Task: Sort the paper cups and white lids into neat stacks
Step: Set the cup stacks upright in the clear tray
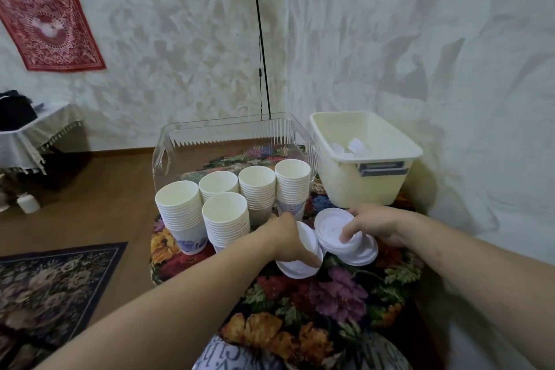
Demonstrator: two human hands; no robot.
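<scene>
Fingers of the right hand (380,227) curl over the rim of a tilted bundle of white lids (345,237), thumb underneath, while the left hand (288,242) grasps a second bundle of lids (301,261) just beside it; the two bundles touch near the middle of the table (330,303), which wears a floral cloth. Largest behind them, along the far edge, sit a clear ribbed bin (234,141) and, at the far right corner, a cream tub (365,159) with a few more white pieces inside. In front of the clear bin, toward the left edge, stand five stacks of paper cups (234,198), upright and close together, apparently already sorted. Each bundle's stacking axis leans toward the other, so merging them likely means turning both level; neither hand is clearly nearer. Purple print on the lowest cups is too blurred to read.
</scene>
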